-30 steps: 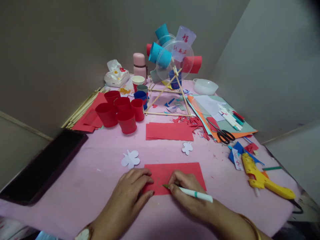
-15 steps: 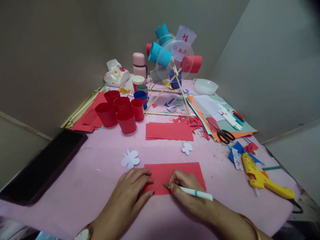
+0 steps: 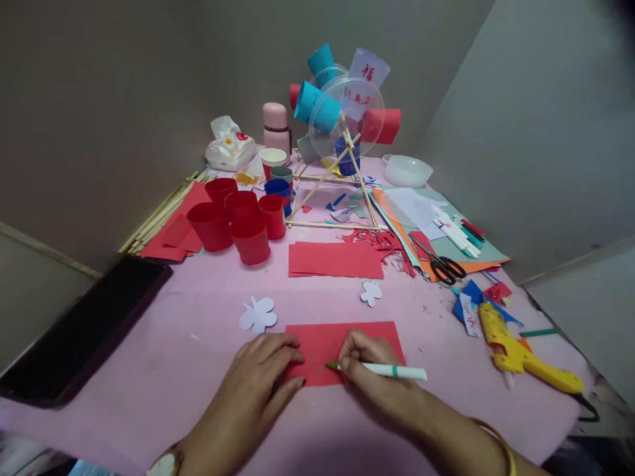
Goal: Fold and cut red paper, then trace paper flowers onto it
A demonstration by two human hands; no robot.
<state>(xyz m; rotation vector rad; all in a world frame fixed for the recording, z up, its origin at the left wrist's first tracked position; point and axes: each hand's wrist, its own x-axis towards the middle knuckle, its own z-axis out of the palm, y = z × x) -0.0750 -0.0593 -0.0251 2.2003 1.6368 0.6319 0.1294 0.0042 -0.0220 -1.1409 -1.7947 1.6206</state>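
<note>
A red paper strip [image 3: 377,334] lies flat in front of me, with faint marks on its left half. My right hand [image 3: 370,363] pinches a white felt-tip pen [image 3: 404,372] with a green band, and its green tip is at the paper. My left hand [image 3: 270,370] rests on the strip's left end, fingers spread and nothing held. Just beyond lie two white flower-shaped paper cutouts, a larger one [image 3: 258,315] on the left and a smaller one [image 3: 371,293] on the right. A stack of red strips [image 3: 336,260] lies farther back.
Several red paper cups [image 3: 249,239] stand at left, near a dark tablet-like slab [image 3: 84,330]. A stick frame [image 3: 367,188] carries a wheel with coloured cups [image 3: 320,109]. Scissors [image 3: 446,270], pens [image 3: 456,238] and a yellow glue gun [image 3: 526,360] lie at right.
The pen has tilted flatter, its back end swinging up and slightly right. My right hand has shifted a little to the right on the paper; my left hand stays in place.
</note>
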